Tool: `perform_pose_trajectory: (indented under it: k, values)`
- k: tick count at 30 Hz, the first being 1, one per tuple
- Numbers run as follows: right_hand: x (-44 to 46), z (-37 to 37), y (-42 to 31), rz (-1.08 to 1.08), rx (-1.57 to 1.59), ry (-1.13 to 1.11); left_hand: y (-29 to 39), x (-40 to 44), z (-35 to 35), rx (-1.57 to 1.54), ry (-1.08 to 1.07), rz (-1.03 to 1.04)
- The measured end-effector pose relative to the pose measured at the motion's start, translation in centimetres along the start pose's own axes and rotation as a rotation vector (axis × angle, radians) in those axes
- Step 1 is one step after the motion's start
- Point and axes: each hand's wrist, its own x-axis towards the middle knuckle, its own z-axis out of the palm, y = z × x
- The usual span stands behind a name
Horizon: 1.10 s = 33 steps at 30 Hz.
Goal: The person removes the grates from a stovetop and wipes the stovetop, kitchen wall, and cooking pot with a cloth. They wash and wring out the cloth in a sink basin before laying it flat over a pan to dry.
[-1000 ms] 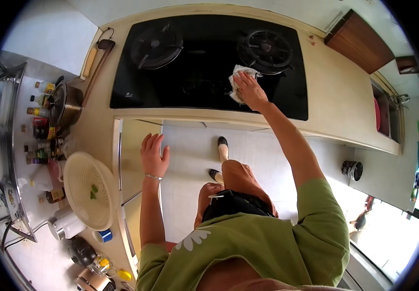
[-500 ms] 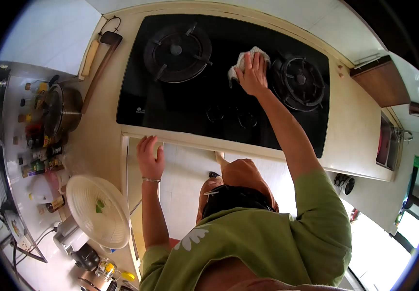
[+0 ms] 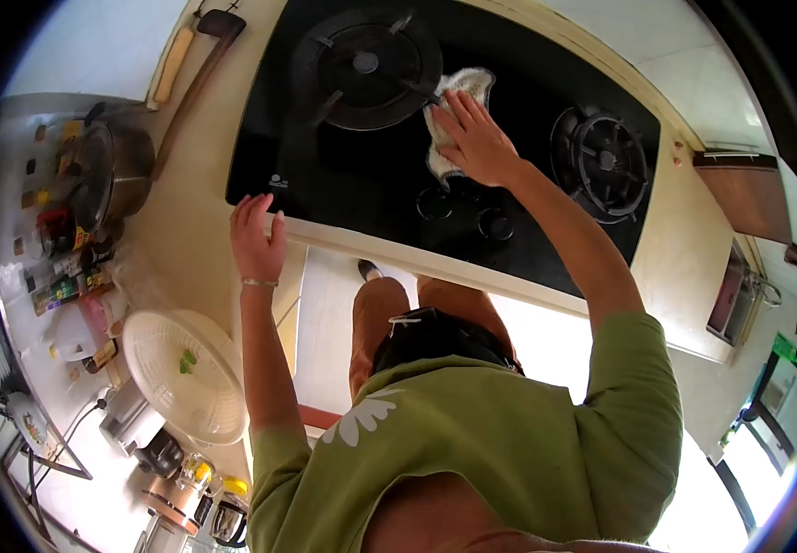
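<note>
On the black glass hob [image 3: 343, 170], my right hand [image 3: 481, 143] holds a whitish cloth [image 3: 461, 88] pressed to the surface, its fingers stretched over the fabric. The cloth lies rumpled just right of the left burner [image 3: 366, 63], touching or nearly touching its edge. The right burner [image 3: 599, 161] sits to the right of my forearm, and two control knobs [image 3: 434, 204] are below the hand. My left hand [image 3: 258, 235] is open and holds nothing, close to the counter's front edge by the hob's lower left corner. Whether it touches the counter I cannot tell.
Left of the hob lie a long-handled spatula [image 3: 197, 88] and a lidded metal pot [image 3: 126, 175]. Several bottles [image 3: 62, 240] stand along the left wall. A white colander [image 3: 154, 369] with a green leaf is near my left forearm. At the far right is a sink [image 3: 733, 300].
My right hand and the cloth have moved left across the hob, from beside the right burner to the left burner. My left hand has shifted left and up, and the view has tilted.
</note>
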Motion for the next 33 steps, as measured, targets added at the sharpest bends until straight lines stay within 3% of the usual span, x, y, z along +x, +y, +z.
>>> perform_pose_trajectory:
  k: [6,8,10,12,14,16,18,24,28,33]
  values:
    - [0.2,-2.1,-4.9,-0.204,0.042,-0.135,-4.4,1.8,0.2,0.01,0.12,-0.121]
    - [0.9,-2.3,-5.6,-0.224,0.112,-0.148,-5.8,2.0,0.6,-0.079,0.181,-0.254]
    - [1.8,-2.7,-6.3,-0.356,-0.027,-0.201,-7.6,1.9,1.5,-0.11,0.238,-0.268]
    - [1.9,-3.2,-7.4,-0.357,-0.016,-0.148,-8.4,2.1,2.4,-0.301,0.246,-0.466]
    - [2.2,-4.3,-9.0,-0.292,-0.044,-0.238,-9.0,2.3,3.3,-0.31,0.27,-0.493]
    - [3.2,-4.0,-11.2,-0.425,-0.166,-0.376,-9.4,2.6,3.6,-0.402,0.276,-0.549]
    - [3.8,-2.0,-14.7,-0.169,0.191,-0.167,-9.5,3.2,3.4,-0.425,0.308,-0.534]
    - [10.0,-0.1,-23.3,0.053,0.267,-0.048,-9.7,6.0,2.2,-0.272,0.215,-0.833]
    - [16.5,-0.3,-26.3,0.221,0.275,0.18,-10.8,6.5,2.6,-0.305,0.303,-0.742]
    - [24.4,0.9,-24.2,0.485,0.229,0.401,-10.7,6.9,2.4,-0.191,0.169,-0.724]
